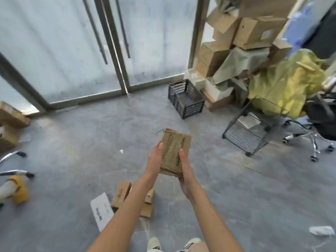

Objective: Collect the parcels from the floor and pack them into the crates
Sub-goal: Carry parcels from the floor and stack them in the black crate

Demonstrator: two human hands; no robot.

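While the taped cardboard parcel (175,153) is carried in the air between both hands, the step in hand looks like bringing it to a crate. The left hand (154,160) lies flat along the parcel's left side with straight fingers pressed together, and the right hand (185,170) cups its right side and near end, thumb up along the face. With the black plastic crate (186,100) as the landmark, the parcel is held well short of it, on the near side and slightly to the left. A black wire basket (249,131) stands to the crate's right and nearer. More brown boxes (125,195) and a white mailer (101,208) lie on the floor (81,142) far nearer than the crate, under the forearms. Doing this well likely means keeping even pressure from both sides, since the flat left palm could slip on the glossy tape, then lowering the parcel flat into the crate's bottom so room remains for the rest.
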